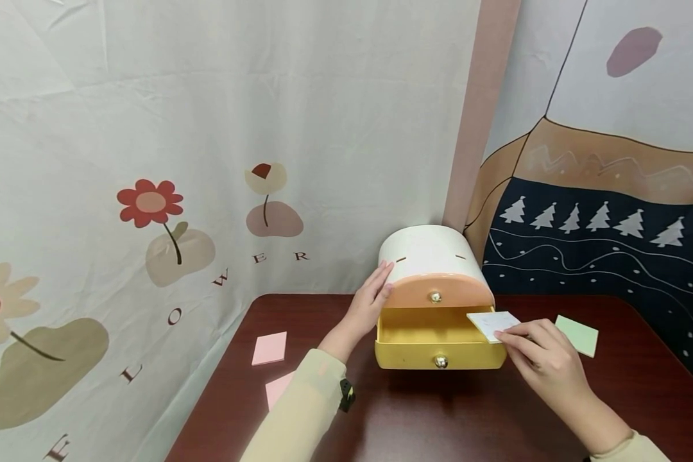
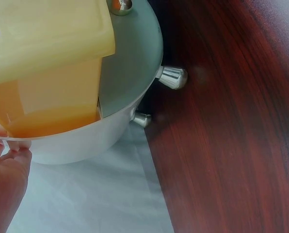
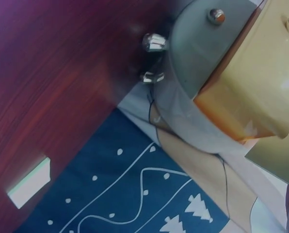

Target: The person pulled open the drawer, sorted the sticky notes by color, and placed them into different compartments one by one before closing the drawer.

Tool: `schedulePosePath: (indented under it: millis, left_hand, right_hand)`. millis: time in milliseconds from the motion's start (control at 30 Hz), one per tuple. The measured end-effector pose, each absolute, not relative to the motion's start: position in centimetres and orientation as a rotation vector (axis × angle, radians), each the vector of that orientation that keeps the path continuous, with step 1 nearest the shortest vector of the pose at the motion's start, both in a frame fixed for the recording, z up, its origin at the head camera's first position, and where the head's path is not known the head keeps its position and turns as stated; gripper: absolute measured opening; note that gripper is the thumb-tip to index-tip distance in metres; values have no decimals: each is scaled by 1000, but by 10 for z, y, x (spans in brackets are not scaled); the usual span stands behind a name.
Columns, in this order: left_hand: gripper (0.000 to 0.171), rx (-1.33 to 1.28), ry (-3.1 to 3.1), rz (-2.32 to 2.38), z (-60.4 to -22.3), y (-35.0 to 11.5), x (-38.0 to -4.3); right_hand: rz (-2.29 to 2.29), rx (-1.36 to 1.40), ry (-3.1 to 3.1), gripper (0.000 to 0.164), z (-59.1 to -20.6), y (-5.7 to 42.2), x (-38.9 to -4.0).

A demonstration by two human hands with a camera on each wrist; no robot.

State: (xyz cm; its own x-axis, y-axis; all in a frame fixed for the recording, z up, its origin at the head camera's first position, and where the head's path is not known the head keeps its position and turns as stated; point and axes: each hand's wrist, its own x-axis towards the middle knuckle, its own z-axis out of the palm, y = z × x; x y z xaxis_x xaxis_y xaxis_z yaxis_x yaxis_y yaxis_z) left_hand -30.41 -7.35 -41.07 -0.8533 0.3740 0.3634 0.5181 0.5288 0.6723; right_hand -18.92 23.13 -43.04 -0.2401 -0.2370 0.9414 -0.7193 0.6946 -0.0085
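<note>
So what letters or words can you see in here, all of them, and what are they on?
"F L O W E R": spread-out letters on the pale hanging cloth.
Pale pad in the right fingers: faint marks, too small to read.
White drawer box: no writing that I can read.
Nothing else here can be read.

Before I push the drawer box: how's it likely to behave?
The drawer box may tip forward if shoved, since its yellow drawer sticks out in front. It probably won't roll, because silver feet stand under its rounded shell. That shell looks stiff: no dent shows under the left hand.
</note>
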Motion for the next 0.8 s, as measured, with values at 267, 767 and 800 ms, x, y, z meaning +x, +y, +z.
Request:
schedulePosePath:
  millis: [267, 767, 800]
  left_hand:
    - [50, -761, -2595, -1241, -411, -74, -303]
    - [49, -750, -2608, -1242, -409, -74, -302]
    - [49, -752, -2607, -1241, -409, -74, -302]
  right_hand:
    - [571, 806, -1727, 37, -423, 215, -192]
    - [563, 789, -1866, 37, -425, 208, -200]
    - [559, 790, -1877, 38, -425, 207, -201]
